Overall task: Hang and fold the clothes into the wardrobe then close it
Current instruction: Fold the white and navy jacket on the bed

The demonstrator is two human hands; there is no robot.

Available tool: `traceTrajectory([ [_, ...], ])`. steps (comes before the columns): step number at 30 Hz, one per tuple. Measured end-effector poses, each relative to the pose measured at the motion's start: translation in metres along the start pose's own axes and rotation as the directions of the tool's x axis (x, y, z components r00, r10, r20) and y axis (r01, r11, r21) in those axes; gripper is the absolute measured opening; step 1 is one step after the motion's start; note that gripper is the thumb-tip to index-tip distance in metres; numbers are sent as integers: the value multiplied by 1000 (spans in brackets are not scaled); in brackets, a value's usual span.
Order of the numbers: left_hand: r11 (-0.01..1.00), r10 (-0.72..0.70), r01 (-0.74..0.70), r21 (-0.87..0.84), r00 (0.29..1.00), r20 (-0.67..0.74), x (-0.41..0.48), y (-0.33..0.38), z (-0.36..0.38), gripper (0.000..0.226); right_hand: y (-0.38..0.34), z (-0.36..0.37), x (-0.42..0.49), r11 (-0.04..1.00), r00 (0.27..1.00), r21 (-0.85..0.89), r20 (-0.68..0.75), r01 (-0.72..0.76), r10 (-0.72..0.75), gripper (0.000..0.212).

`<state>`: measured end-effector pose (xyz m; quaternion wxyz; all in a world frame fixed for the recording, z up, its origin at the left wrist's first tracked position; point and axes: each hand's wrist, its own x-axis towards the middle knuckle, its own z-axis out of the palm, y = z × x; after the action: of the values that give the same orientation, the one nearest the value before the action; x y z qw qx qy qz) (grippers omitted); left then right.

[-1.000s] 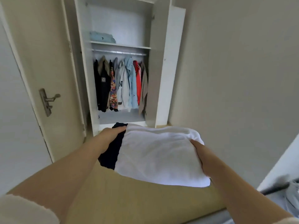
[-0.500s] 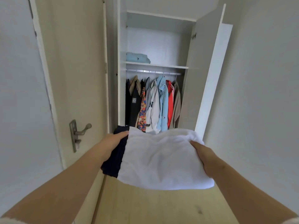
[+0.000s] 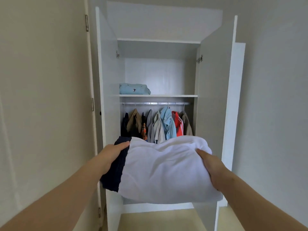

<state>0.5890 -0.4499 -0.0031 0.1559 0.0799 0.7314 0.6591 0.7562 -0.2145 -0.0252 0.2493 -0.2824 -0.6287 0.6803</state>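
In front of the open wardrobe (image 3: 215,80), both hands, left (image 3: 110,156) and right (image 3: 212,167), grip the folded stack (image 3: 163,169) at its sides, keeping it flat for the shelf (image 3: 175,95).

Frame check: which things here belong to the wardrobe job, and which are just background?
Job: folded clothes, held by left hand and right hand; open wardrobe; shelf with blue folded top; hanging clothes on rail.
Background: room door; wall; floor.
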Motion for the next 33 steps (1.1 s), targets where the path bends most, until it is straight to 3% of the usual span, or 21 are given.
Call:
traceTrajectory([
  [4,1000,23,-23,-5,999,-40,79,10,14,39,-7,28,91,1000,1000,-4,-11,3,-3,55],
  [9,963,268,-263,61,956,-115,183,46,22,29,-29,69,206,997,997,-26,-43,67,-68,51],
  [12,938,347,-341,70,929,-128,258,78,26,33,-58,98,278,989,988,-36,-44,145,-147,48],
  [17,947,311,-316,-58,947,-74,379,132,39,43,-115,138,394,969,968,-65,-56,240,-243,47],
  [20,968,196,-182,-173,979,63,433,165,40,44,-144,152,454,956,956,-60,-32,288,-290,45],
  [23,980,163,-139,-142,972,172,478,193,50,33,-166,156,509,942,943,-37,-14,333,-333,44],
  [26,978,191,-172,-117,967,168,523,218,72,26,-188,155,562,926,927,-52,-12,373,-374,46],
  [33,914,347,-331,-236,937,27,633,272,133,24,-255,157,699,854,853,-27,-52,519,-520,55],
])
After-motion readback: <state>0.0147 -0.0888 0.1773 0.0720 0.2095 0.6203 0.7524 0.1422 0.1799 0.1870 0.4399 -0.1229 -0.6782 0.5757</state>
